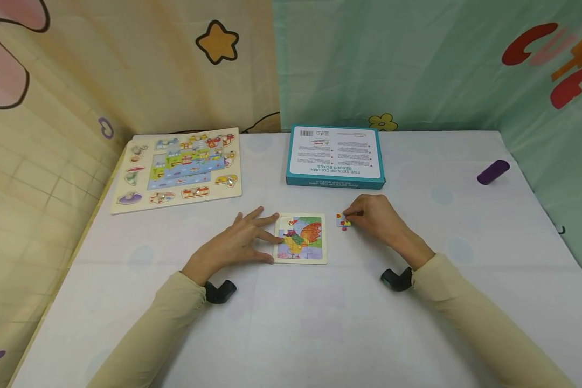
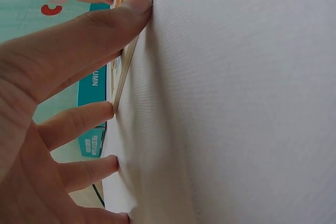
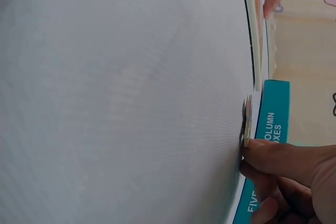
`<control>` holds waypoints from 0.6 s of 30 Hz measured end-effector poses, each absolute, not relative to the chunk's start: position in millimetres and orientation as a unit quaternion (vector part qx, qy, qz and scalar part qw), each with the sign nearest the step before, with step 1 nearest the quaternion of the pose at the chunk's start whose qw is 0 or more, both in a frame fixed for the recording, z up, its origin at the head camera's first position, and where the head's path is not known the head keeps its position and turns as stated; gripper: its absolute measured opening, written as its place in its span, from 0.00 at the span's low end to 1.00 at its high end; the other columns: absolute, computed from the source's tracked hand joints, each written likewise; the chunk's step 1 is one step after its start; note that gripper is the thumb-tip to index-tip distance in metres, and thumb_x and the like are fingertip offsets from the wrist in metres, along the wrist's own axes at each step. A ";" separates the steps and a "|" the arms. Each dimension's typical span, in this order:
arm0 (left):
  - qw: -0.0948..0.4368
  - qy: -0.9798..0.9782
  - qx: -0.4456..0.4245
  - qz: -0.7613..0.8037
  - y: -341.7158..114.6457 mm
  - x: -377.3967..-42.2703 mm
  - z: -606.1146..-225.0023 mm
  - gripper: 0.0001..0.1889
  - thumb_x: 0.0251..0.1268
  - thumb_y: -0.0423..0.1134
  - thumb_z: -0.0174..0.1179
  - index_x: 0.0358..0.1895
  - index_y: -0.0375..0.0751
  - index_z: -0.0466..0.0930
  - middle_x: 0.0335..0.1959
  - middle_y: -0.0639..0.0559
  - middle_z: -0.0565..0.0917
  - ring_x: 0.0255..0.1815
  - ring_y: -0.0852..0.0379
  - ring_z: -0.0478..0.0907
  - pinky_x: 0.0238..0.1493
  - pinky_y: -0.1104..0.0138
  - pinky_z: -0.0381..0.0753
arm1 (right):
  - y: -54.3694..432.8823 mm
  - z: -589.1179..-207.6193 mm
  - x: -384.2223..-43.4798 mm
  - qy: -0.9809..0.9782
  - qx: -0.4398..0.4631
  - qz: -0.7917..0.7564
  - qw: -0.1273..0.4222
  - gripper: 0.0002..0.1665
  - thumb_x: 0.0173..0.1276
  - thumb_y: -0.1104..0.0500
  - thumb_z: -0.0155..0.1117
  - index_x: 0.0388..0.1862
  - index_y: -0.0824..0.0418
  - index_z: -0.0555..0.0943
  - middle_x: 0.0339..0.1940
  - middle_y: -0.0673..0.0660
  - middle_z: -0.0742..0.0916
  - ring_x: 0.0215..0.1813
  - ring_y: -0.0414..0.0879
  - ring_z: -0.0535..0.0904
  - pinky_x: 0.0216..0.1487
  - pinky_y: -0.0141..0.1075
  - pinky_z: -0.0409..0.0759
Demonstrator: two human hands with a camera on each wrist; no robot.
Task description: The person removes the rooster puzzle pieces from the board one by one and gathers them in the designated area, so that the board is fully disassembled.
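Note:
A small square jigsaw puzzle showing a colourful bird lies in its pale wooden frame (image 1: 300, 262) at the middle of the table. Its upper left corner shows a pale patch. My left hand (image 1: 240, 241) spreads its fingers at the frame's left side; one fingertip reaches onto the picture, and the thumb (image 2: 137, 3) touches the frame's edge in the left wrist view. Right of the frame, my right hand (image 1: 375, 215) pinches a small colourful puzzle piece (image 1: 340, 220) between thumb and finger. Seen edge-on in the right wrist view, the piece (image 3: 248, 121) stands close over the white cloth.
At the back left lies a wooden peg puzzle board (image 1: 177, 199) with several knobbed pieces and a picture in its middle. A teal box (image 1: 335, 156) sits at the back centre. A purple cylinder (image 1: 493, 172) lies at the far right. Printed curtains surround the table.

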State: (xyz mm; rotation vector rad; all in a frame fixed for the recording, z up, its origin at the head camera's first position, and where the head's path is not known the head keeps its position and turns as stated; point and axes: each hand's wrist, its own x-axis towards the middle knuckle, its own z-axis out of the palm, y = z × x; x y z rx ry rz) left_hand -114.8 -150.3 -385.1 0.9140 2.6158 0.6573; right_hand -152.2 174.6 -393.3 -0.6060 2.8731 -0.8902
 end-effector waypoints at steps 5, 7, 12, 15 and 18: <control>0.143 0.909 0.321 0.224 -151.1 -115.5 -385.1 0.25 0.47 0.48 0.77 0.53 0.51 0.87 0.72 0.44 0.67 0.77 0.33 0.47 0.65 0.28 0.45 | 176.9 -393.6 -153.2 0.927 -0.222 -0.299 0.034 0.10 0.60 0.69 0.72 0.42 0.67 0.89 0.36 0.56 0.89 0.41 0.49 0.83 0.43 0.41 0.83; 0.142 0.909 0.320 0.224 -151.4 -115.8 -385.2 0.25 0.47 0.48 0.77 0.53 0.51 0.87 0.72 0.44 0.67 0.77 0.33 0.47 0.65 0.28 0.44 | 177.8 -393.6 -153.3 0.926 -0.226 -0.302 0.035 0.11 0.60 0.69 0.71 0.42 0.68 0.88 0.36 0.57 0.89 0.41 0.49 0.83 0.43 0.41 0.83; 0.145 0.909 0.318 0.226 -151.2 -115.9 -386.0 0.25 0.47 0.48 0.77 0.53 0.52 0.87 0.73 0.45 0.67 0.77 0.34 0.46 0.66 0.29 0.44 | 177.5 -392.9 -153.5 0.927 -0.217 -0.304 0.043 0.10 0.61 0.68 0.71 0.43 0.66 0.89 0.37 0.56 0.89 0.42 0.49 0.83 0.43 0.40 0.82; 0.147 0.909 0.315 0.229 -151.1 -116.0 -386.9 0.25 0.46 0.48 0.77 0.53 0.52 0.87 0.73 0.45 0.67 0.78 0.35 0.46 0.66 0.29 0.43 | 174.0 -390.9 -154.1 0.924 -0.213 -0.313 0.051 0.10 0.62 0.67 0.71 0.43 0.65 0.89 0.37 0.55 0.89 0.40 0.48 0.81 0.41 0.39 0.80; 0.148 0.909 0.312 0.231 -150.8 -116.1 -387.4 0.26 0.46 0.48 0.78 0.53 0.52 0.87 0.73 0.45 0.67 0.78 0.35 0.46 0.66 0.29 0.43 | 167.2 -388.5 -154.8 0.919 -0.217 -0.323 0.064 0.10 0.62 0.66 0.71 0.43 0.64 0.88 0.36 0.54 0.88 0.37 0.46 0.79 0.38 0.38 0.79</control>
